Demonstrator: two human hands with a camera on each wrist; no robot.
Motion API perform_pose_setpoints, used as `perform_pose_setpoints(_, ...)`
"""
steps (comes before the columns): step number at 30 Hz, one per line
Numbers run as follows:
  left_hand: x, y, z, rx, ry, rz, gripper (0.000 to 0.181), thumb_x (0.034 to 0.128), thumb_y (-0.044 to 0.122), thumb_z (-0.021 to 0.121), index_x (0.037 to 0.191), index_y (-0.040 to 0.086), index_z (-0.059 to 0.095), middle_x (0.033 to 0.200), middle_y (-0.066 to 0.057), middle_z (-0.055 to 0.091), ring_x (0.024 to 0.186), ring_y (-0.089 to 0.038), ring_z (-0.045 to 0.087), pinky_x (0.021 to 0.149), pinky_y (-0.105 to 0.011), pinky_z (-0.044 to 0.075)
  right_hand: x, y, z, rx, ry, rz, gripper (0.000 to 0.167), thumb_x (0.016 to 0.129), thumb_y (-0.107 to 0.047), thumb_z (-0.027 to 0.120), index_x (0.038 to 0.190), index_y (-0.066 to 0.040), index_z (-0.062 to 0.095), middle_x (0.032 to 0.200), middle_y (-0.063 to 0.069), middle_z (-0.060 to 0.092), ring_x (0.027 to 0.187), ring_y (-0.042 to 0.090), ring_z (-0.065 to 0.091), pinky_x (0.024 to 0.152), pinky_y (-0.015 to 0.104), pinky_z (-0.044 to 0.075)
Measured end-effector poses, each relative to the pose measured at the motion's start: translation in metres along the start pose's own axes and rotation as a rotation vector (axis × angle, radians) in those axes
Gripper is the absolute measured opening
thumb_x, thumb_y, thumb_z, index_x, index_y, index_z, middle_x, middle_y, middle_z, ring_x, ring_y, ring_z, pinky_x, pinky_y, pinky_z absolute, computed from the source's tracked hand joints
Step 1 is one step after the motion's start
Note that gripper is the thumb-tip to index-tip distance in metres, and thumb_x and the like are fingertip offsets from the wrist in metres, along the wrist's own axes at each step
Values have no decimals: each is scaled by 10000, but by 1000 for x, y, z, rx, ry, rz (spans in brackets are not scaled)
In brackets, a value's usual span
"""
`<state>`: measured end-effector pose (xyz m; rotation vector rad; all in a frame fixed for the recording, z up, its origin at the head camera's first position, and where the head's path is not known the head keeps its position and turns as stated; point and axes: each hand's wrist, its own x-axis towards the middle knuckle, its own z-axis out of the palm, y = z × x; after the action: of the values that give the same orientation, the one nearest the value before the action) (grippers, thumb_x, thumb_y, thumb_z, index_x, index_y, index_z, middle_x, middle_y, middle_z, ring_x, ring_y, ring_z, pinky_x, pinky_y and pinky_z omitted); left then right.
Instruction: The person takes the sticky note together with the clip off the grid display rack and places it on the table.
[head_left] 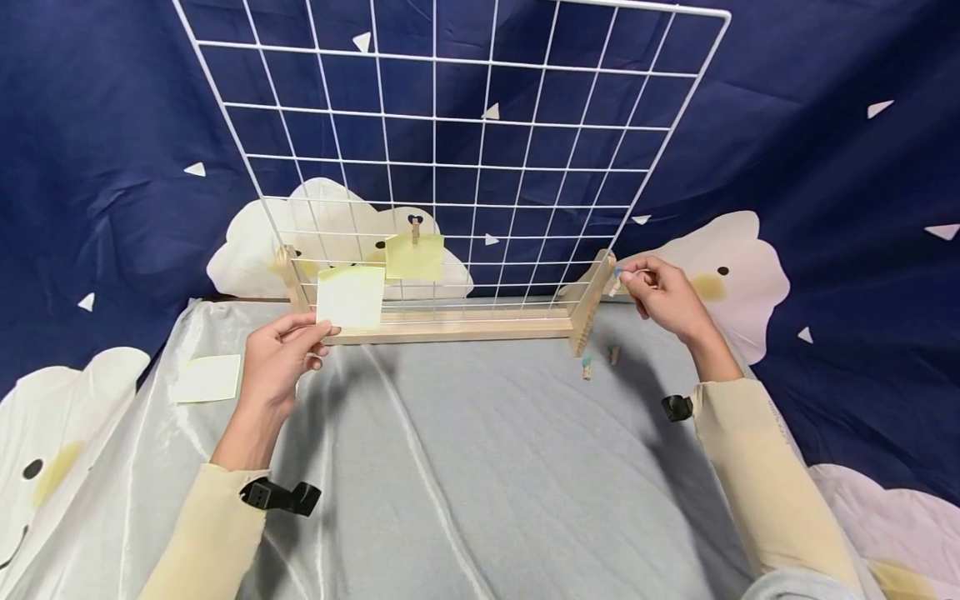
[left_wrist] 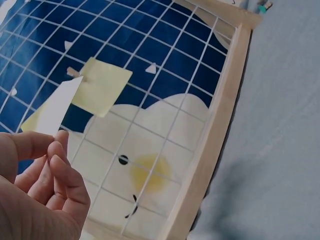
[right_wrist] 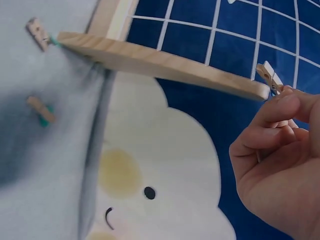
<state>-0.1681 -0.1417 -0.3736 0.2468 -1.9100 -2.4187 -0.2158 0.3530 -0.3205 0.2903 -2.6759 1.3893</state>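
Note:
My left hand (head_left: 279, 358) pinches a pale yellow note (head_left: 350, 297) by its lower left corner, in front of the lower left of the white wire grid (head_left: 480, 165). Just right of that note, a second yellow note (head_left: 420, 257) hangs from the grid under a wooden clothespin (head_left: 416, 231). In the left wrist view the held note (left_wrist: 56, 107) is seen nearly edge-on. Beside the stand's right foot, my right hand (head_left: 667, 302) pinches a small wooden clothespin (head_left: 615, 287) with a blue part. The right wrist view shows this clothespin (right_wrist: 269, 76) at the fingertips.
A wooden base (head_left: 450, 326) with two upright feet holds the grid. Two clothespins (head_left: 587, 369) (head_left: 614, 356) lie on the grey cloth (head_left: 480, 450) near the right foot. Another pale note (head_left: 207, 379) lies left of my left hand. A dark blue curtain (head_left: 825, 183) hangs behind.

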Motion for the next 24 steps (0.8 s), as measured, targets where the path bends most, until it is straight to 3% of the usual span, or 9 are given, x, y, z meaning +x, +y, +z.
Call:
perform_pose_setpoints(4, -3, -2, -7, -2, -11, -12, 50, 919, 50, 746, 930, 68, 701, 798, -13, 760, 603, -79, 599, 501, -181, 487, -7, 1, -1, -21, -12, 37, 232, 1034, -39, 532, 1141, 167, 536, 609, 61, 508, 476, 131, 461, 457, 236, 370)
perform_pose_setpoints(12, -3, -11, -21, 28, -1, -60, 61, 929, 63, 738, 950, 51, 682, 799, 15, 762, 609, -72, 617, 478, -192, 474, -6, 58, -7, -28, -21, 85, 282, 1058, -143, 539, 1155, 122, 545, 631, -2, 513, 499, 91, 452, 468, 225, 379)
perform_pose_setpoints(18, 1, -26, -35, 76, 32, -148, 108, 932, 101, 745, 980, 57, 659, 797, 40, 761, 599, -48, 621, 463, -184, 454, -10, 78, -8, 34, -30, 140, 278, 1063, -139, 530, 1139, 128, 527, 639, -48, 505, 518, 56, 447, 461, 192, 370)
perform_pose_setpoints(24, 4, -44, -50, 116, 47, -215, 180, 948, 123, 730, 1045, 37, 605, 810, 57, 762, 605, -35, 608, 466, -178, 438, -12, 94, -6, 36, -74, 166, 277, 1071, -101, 492, 1165, 158, 515, 670, 3, 511, 523, 66, 438, 461, 208, 368)
